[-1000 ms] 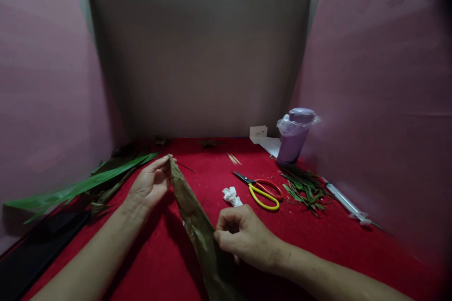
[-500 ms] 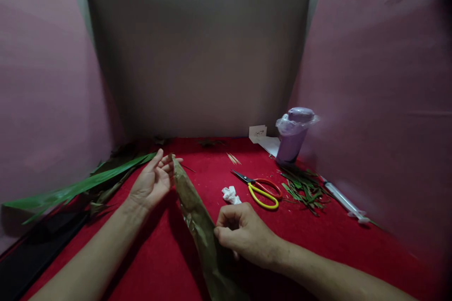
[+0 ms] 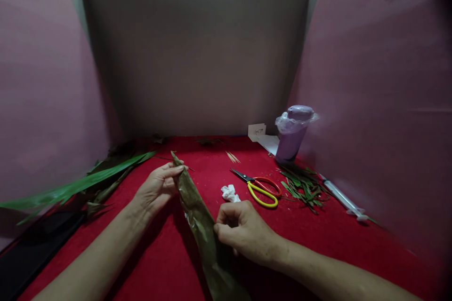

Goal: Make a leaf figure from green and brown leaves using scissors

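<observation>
A long, dull olive-brown dried leaf [image 3: 200, 223] slants from the middle down past the bottom edge, raised over the red cloth. My left hand [image 3: 159, 189] grips it just below its pointed tip, thumb on the near face and fingers behind. My right hand [image 3: 249, 235] pinches the leaf's right edge lower down between thumb and curled fingers. Beyond my right hand lie a crumpled white tissue [image 3: 230, 193] and scissors [image 3: 257, 188] with one red and one yellow handle. The leaf's lower end runs out of view.
On the left lie a long green leaf [image 3: 84, 181], more dried leaves [image 3: 115, 186] and a black flat object [image 3: 38, 251]. To the right are leaf scraps [image 3: 305, 188], a syringe [image 3: 344, 200] and a purple container [image 3: 291, 138]. Toothpicks [image 3: 233, 157] and a white card [image 3: 256, 131] lie farther back.
My left hand, open behind the leaf's tip before, has come down slightly and right and closed its thumb on the leaf. My right hand keeps its pinch in about the same place.
</observation>
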Demonstrator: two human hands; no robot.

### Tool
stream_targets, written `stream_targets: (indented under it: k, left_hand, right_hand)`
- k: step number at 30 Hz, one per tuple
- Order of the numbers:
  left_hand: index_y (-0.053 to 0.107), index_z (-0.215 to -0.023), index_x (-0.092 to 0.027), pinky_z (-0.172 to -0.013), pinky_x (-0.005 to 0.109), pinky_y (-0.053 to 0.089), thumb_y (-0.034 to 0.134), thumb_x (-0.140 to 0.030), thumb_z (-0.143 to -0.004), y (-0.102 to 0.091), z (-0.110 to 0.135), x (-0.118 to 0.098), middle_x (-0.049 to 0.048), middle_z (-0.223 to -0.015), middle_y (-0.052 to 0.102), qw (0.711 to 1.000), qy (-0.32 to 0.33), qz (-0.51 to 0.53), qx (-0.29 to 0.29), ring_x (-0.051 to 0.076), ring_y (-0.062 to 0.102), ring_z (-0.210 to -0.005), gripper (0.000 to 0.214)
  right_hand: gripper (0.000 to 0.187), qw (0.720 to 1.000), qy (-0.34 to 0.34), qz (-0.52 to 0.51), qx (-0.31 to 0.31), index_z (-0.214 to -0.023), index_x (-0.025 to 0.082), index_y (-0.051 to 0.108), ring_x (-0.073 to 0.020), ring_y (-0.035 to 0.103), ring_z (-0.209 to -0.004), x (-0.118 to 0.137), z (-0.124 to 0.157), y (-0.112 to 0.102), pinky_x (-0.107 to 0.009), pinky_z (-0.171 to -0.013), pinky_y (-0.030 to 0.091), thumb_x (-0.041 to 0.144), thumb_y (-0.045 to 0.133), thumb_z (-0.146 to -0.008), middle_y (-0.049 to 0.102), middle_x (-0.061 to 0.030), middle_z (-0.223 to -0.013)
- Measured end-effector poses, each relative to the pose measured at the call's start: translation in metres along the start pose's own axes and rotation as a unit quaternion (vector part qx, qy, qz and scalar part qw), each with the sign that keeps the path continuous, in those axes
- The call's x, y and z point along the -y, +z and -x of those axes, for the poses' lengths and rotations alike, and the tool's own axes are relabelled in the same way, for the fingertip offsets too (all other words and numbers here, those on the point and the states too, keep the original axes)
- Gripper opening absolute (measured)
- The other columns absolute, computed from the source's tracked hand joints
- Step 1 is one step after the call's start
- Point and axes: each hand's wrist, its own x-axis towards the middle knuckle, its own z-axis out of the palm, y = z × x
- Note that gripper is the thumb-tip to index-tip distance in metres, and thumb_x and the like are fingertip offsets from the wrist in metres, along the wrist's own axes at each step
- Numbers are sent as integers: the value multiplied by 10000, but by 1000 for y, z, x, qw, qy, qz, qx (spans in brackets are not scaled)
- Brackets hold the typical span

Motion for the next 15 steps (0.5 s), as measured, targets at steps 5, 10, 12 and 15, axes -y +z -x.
stream_targets:
  k: [5,10,12,15]
  left_hand:
    - [615,-726,-100,-475,220,523,535,20,-726,0,1,1,49,-617,657,999,24,-30,23,115,606,-477,144]
    - [611,-753,-103,-459,203,514,549,45,-706,0,-1,3,42,-606,655,998,39,-49,12,114,610,-472,168]
    - [613,-766,-100,-456,195,511,547,59,-701,-1,-2,3,45,-613,658,998,45,-51,4,113,613,-476,184]
    - [620,-791,-97,-468,195,516,542,74,-697,-2,-3,3,50,-630,667,997,55,-52,-4,115,622,-493,210]
  right_hand:
    - [123,1000,-2,8,2,-565,164,485,-55,437,-359,0,-1,-1,-155,-367,269,101,489,-670,431,72,-436]
    - [120,1000,0,2,5,-569,165,485,-51,434,-357,0,1,-1,-152,-367,276,110,492,-675,435,74,-441]
    - [118,1000,2,-1,6,-573,166,488,-52,431,-353,0,1,0,-151,-362,274,117,492,-681,428,76,-430]
    - [116,1000,9,-4,4,-579,168,490,-54,432,-351,-1,1,0,-151,-355,270,128,489,-687,427,77,-428]
